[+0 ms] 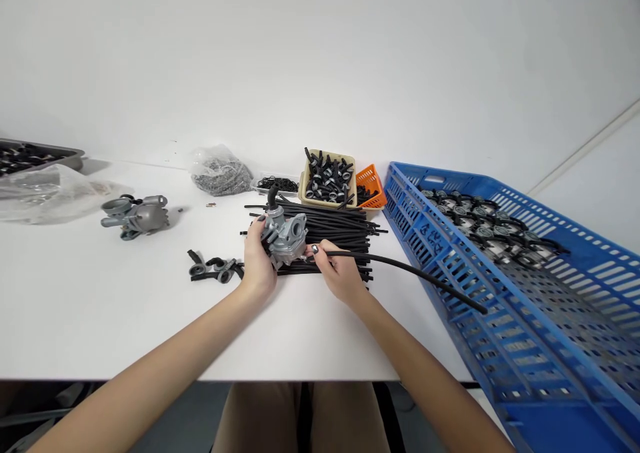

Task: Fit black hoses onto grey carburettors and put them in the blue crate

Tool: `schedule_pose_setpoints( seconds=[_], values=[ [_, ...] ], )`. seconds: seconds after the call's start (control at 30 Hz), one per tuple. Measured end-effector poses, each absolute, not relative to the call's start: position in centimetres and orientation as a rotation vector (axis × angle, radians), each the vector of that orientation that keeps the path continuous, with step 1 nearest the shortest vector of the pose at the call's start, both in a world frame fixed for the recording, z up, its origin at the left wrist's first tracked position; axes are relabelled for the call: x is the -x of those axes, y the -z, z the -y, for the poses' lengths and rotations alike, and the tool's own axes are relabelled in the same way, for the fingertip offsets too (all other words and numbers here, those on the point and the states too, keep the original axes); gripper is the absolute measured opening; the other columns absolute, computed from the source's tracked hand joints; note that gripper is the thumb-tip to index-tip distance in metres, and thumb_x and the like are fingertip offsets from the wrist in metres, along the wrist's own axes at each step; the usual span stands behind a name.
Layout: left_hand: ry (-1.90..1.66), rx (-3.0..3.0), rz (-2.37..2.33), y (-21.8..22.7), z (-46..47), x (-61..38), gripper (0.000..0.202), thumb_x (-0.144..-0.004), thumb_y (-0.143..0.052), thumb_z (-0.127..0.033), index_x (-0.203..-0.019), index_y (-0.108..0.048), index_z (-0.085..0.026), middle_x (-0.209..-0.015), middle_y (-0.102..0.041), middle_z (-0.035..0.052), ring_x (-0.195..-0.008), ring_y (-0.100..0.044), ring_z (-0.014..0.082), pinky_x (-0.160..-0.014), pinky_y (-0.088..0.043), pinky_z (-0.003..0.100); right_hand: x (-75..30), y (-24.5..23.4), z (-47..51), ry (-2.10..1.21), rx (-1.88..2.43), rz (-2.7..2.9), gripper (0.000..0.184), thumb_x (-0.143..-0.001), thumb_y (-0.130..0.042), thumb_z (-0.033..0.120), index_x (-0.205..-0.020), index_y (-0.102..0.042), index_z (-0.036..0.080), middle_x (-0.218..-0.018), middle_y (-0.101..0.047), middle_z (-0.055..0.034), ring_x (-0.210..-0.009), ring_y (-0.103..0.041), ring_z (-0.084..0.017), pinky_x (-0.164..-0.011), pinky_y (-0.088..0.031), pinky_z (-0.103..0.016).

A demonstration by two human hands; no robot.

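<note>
My left hand (260,263) is wrapped round a grey metal carburetor (286,238), which is raised over the table and carries a black rubber cap with a bent tube on top. Between the thumb and fingers of my right hand (340,273) is a long black rubber hose (425,276). The hose's near end meets the lower right of the carburetor; whether it sits on a fitting there I cannot tell. Its free end reaches right, past the crate's edge. Below and behind the carburetor lies a pile of straight black hoses (335,230).
A blue crate (480,253) with several carburetors stands at right. At the back are a cream bin (330,203) of black caps, an orange basket (373,180) and a bag of small parts (220,173). Another carburetor (137,216) and loose caps (220,270) lie left.
</note>
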State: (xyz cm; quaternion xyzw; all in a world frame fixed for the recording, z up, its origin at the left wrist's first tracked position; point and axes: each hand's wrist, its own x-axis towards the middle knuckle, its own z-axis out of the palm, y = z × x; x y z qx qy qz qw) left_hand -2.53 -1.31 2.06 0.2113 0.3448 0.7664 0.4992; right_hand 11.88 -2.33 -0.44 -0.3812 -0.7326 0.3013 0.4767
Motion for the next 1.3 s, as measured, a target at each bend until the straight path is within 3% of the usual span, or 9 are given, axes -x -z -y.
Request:
schedule_pose_setpoints(
  seconds=[0.23, 0.5, 0.73, 0.93, 1.3],
  values=[
    [-1.818, -0.475, -0.849, -1.95, 1.25, 2.62, 0.022, -0.070, -0.058, -0.040, -0.071, -0.064, -0.019, -0.069, -0.066, -0.0038, -0.067, -0.061, 0.0132, -0.063, -0.047, 0.021, -11.83, 0.73, 2.04, -0.958, 0.844, 1.666, 0.033, -0.095, -0.039, 0.040, -0.077, -0.058, 0.020, -0.077, -0.062, -0.0033, -0.073, -0.059, -0.015, -0.070, -0.051, -0.029],
    [-1.779, -0.495, -0.850, -2.00, 1.55, 2.44, 0.025, -0.070, -0.056, -0.042, -0.071, -0.063, -0.018, -0.065, -0.066, -0.0026, -0.059, -0.061, 0.0151, -0.057, -0.049, 0.024, -11.84, 1.16, 2.22, -0.774, 0.929, 1.769, 0.030, -0.094, -0.043, 0.037, -0.072, -0.054, 0.021, -0.069, -0.056, -0.0010, -0.065, -0.054, -0.014, -0.062, -0.045, -0.026],
    [-1.745, -0.481, -0.856, -2.20, 1.68, 2.45, 0.026, -0.070, -0.058, -0.043, -0.074, -0.063, -0.018, -0.066, -0.066, -0.0024, -0.058, -0.061, 0.0145, -0.054, -0.048, 0.023, -12.17, 0.50, 2.39, -0.717, 0.973, 1.789, 0.031, -0.096, -0.040, 0.036, -0.079, -0.060, 0.019, -0.068, -0.056, -0.0010, -0.064, -0.053, -0.014, -0.061, -0.043, -0.026],
    [-1.769, -0.434, -0.859, -2.23, 1.45, 2.54, 0.024, -0.071, -0.056, -0.040, -0.073, -0.064, -0.018, -0.071, -0.067, -0.0024, -0.064, -0.062, 0.0128, -0.060, -0.049, 0.020, -12.39, 0.29, 2.46, -0.748, 0.957, 1.768, 0.034, -0.096, -0.039, 0.039, -0.087, -0.067, 0.019, -0.067, -0.057, -0.0012, -0.065, -0.055, -0.015, -0.062, -0.044, -0.026],
    [-1.768, -0.414, -0.866, -2.22, 1.29, 2.70, 0.026, -0.073, -0.053, -0.038, -0.076, -0.065, -0.016, -0.071, -0.068, 0.0004, -0.061, -0.063, 0.0136, -0.056, -0.049, 0.020, -12.02, 0.22, 2.54, -1.004, 0.836, 1.693, 0.033, -0.096, -0.041, 0.043, -0.094, -0.063, 0.018, -0.093, -0.065, -0.0066, -0.088, -0.064, -0.017, -0.074, -0.050, -0.029]
  ],
)
